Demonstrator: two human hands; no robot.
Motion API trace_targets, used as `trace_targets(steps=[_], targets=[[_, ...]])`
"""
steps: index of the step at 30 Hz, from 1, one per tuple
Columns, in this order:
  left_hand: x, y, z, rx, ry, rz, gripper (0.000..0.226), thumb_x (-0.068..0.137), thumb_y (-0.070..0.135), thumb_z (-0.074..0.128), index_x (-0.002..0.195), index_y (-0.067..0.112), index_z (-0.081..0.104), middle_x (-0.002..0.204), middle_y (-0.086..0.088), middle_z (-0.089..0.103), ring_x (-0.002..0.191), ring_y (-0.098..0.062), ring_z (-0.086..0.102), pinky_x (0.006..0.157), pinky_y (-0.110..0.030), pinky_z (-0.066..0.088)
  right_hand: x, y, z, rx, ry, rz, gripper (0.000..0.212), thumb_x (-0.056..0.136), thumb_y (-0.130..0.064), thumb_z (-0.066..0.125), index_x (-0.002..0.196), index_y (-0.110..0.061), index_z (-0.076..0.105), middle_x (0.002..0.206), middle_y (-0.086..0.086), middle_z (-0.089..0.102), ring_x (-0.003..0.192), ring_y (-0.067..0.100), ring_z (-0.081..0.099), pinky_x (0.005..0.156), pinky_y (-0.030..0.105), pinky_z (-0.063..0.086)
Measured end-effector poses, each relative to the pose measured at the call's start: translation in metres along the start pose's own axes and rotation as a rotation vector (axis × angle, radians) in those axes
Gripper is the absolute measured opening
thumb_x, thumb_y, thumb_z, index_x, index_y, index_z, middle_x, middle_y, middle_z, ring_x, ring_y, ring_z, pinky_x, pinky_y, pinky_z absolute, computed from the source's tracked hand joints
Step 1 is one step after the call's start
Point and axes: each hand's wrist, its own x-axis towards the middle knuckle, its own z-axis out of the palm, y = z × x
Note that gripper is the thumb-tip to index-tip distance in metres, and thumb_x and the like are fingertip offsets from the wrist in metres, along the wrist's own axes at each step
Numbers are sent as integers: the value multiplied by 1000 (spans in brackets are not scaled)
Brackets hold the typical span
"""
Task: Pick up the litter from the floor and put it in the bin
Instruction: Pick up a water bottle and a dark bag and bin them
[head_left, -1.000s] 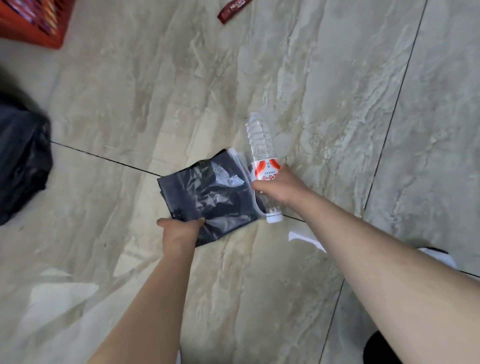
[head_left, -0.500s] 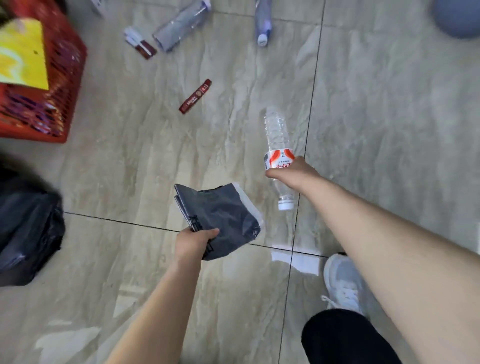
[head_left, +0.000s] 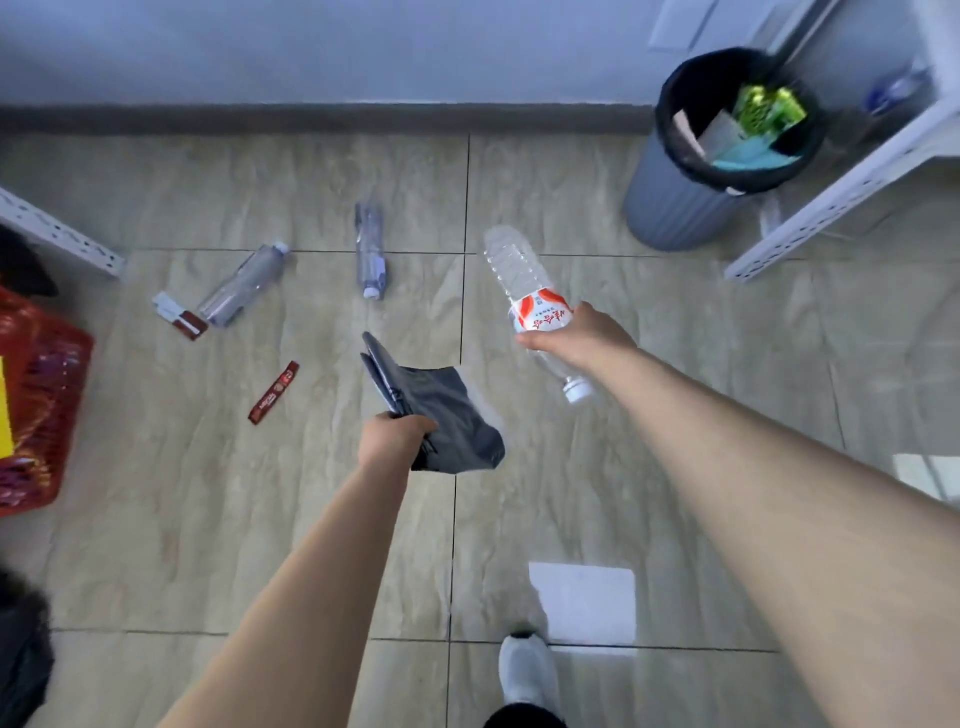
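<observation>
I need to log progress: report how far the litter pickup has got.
Done: the grey bin with black liner already holds some rubbish. In hand: the right hand grips a clear plastic bottle with a red-and-white label; the left hand grips a dark grey plastic bag. Left on the floor: two clear bottles, a red wrapper strip and a red-and-white packet.

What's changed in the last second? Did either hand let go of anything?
Nothing was let go. The person has straightened up from the floor, lifting both items with them: the left hand still grips the dark plastic bag, the right hand still holds the clear bottle. The view now takes in the bin, ahead and to the right. The red wrapper lies where it was.
</observation>
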Motion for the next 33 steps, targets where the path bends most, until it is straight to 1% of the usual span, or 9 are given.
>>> trace_targets(steps=[2,5,9,14,23,26,28,30,33], targets=[[-5,42,23,20,-33,34,11,77,5,63,83,9,55,74,-6,58,75,-27,59,83,-41,55,16,-5,-38,3,29,6,74,64,-62,69,118,-16,50,112,2,61,92,23,59,70,29,43],[-8,109,58,38,-76,84,12,79,5,62,79,12,52,72,-5,55,64,-20,55,69,-35,51,48,-14,-96,34,93,34,73,65,-62,69,119,-16,51,113,3,61,98,24,61,77,31,48],[-1,196,103,88,-138,145,13,81,6,58,74,14,50,69,-6,52,60,-20,51,63,-32,50,110,-35,-167,20,214,93,68,66,-61,68,114,-16,50,107,3,60,83,23,54,65,28,39],[18,296,168,128,-258,223,15,82,8,56,75,20,50,78,-5,59,69,-23,61,55,-32,55,196,-42,-236,-117,309,196,82,67,-65,63,131,-17,41,122,7,57,104,29,58,71,32,41],[32,419,282,87,-375,350,16,85,5,55,80,20,54,83,-4,63,71,-19,63,46,-23,53,315,-10,-332,-199,351,302,81,76,-64,58,138,-17,35,132,13,44,113,32,52,77,34,41],[42,439,328,121,-349,375,16,84,7,55,79,23,55,88,-6,66,79,-23,66,59,-31,57,352,7,-358,-186,314,328,77,78,-66,54,136,-17,38,131,12,49,111,32,54,85,38,47],[52,450,363,170,-304,386,13,81,11,54,77,23,54,90,-8,67,86,-30,67,74,-45,59,378,19,-375,-173,303,339,73,78,-67,52,132,-18,41,128,10,54,109,31,55,80,36,46],[63,457,397,259,-255,372,7,78,13,52,79,21,52,84,-6,65,81,-32,67,77,-50,58,401,29,-388,-195,274,342,70,78,-65,52,130,-19,44,125,9,57,107,31,56,75,35,45],[75,462,438,457,-186,324,28,77,14,48,104,10,51,85,-6,60,82,-33,64,78,-45,57,428,35,-394,-288,213,327,70,76,-64,53,131,-22,45,125,9,58,108,32,56,81,35,48]])
